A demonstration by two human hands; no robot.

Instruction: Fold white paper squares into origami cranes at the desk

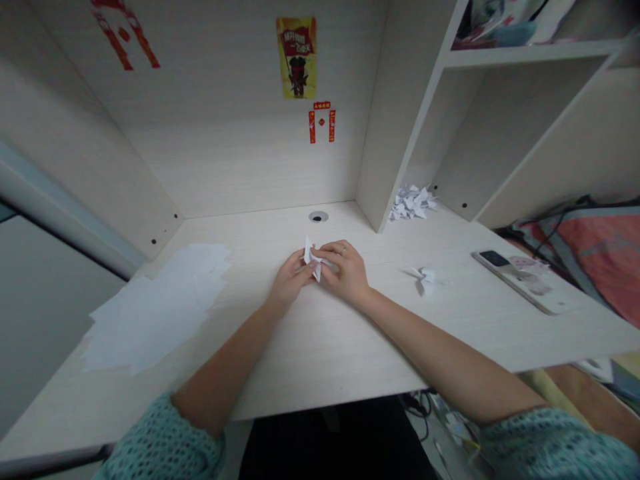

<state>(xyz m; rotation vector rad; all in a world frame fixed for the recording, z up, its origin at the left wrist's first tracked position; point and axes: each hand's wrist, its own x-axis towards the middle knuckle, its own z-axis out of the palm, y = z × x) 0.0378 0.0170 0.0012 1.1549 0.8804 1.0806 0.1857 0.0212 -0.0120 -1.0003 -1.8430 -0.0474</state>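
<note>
2 hands meet near the middle of the desk (320, 347) in my head camera's view, both closed on a small folded white paper (313, 259). My left hand (289, 280) pinches it from one side in a narrow grip. My right hand (345, 272), with a ring (343, 251) on 1 finger, closes on it from the other side. The paper stands tilted up between them, its tip showing above my fingers; holding it from 2 sides seems meant to keep the folds firm. At 9 o'clock lie loose white sheets (155, 307), probably placed there to stay within reach yet clear of my working space. At 1 o'clock, folded paper shapes (413, 203) form a heap tucked beside an upright panel (395, 133), likely set aside out of my way. At 3 o'clock, a folded shape (423, 280) lies alone near my right hand, with a phone (523, 280) farther out by the desk's edge. At 12 o'clock, a poster (296, 57) hangs on the back panel (240, 160).
</note>
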